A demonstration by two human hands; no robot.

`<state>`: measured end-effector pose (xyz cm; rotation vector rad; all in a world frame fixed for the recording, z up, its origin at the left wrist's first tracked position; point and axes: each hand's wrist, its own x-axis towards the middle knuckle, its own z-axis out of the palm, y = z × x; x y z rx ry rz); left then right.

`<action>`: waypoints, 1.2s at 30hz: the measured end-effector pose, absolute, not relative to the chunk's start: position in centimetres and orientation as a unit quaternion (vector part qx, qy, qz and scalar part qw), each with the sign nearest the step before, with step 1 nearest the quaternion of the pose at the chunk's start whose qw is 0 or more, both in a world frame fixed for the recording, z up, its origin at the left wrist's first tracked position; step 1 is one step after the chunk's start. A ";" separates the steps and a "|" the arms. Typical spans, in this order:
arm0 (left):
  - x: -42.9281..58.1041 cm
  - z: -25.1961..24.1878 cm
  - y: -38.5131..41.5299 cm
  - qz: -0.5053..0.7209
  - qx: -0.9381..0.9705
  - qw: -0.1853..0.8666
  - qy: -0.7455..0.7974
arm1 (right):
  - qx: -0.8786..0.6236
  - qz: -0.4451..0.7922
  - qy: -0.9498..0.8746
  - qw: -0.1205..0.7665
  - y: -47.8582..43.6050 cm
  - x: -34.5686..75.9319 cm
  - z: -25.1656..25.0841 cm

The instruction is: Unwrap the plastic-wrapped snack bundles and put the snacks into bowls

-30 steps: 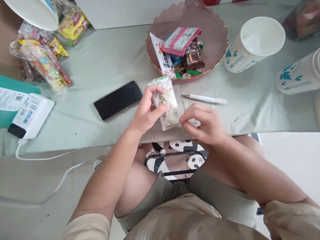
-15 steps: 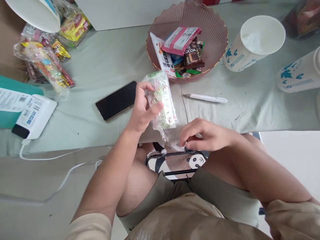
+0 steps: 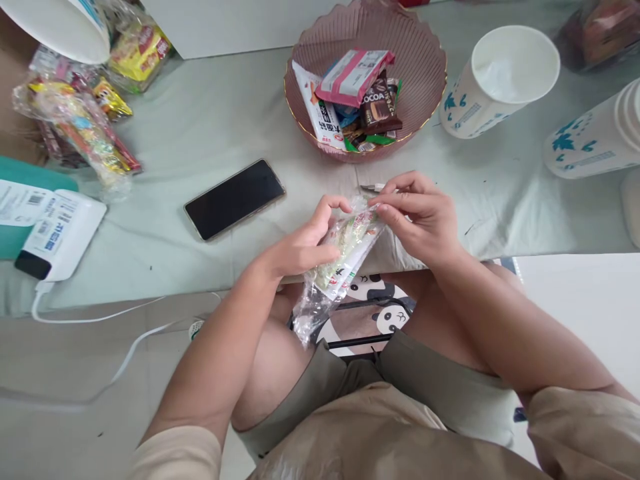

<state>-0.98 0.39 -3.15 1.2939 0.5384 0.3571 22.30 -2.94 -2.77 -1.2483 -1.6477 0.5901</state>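
Observation:
My left hand [image 3: 313, 243] is closed around a clear plastic snack bag [image 3: 345, 250] with pale green and white packets inside. The bag lies slanted over the table's front edge, its crumpled clear end hanging down toward my lap. At the bag's upper right end, my right hand [image 3: 420, 217] pinches the plastic between thumb and fingers. Just behind my right fingers lies a white utility knife [image 3: 373, 187], mostly covered by that hand. Left of my hands rests a black smartphone [image 3: 235, 199], screen up.
A pink ribbed bowl [image 3: 420, 80] with wrapped snacks stands at the back. Paper cups [image 3: 500, 87] are on the right. Bagged snacks [image 3: 80, 127] and a white cabled device [image 3: 65, 233] sit on the left. A panda-patterned case [image 3: 350, 327] is between the knees.
The bag has turned and come down closer to me, its clear end now pointing lower left. My right hand has risen from below and taken hold of the bag's upper end.

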 end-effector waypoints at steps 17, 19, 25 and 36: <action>0.0 -2.9 0.6 0.388 0.484 0.671 0.407 | -0.495 0.591 -0.301 0.562 -3.0 20.0 -2.8; 0.0 -3.0 0.4 0.397 0.465 0.684 0.399 | -0.473 0.642 -0.292 0.528 -3.5 19.2 -2.3; 0.1 -2.2 0.4 0.446 0.445 0.650 0.425 | -0.468 0.645 -0.283 0.533 -3.7 18.1 -2.7; -2.7 1.4 2.3 0.671 0.279 0.487 0.485 | -0.466 0.625 -0.249 0.575 -2.8 18.7 -2.9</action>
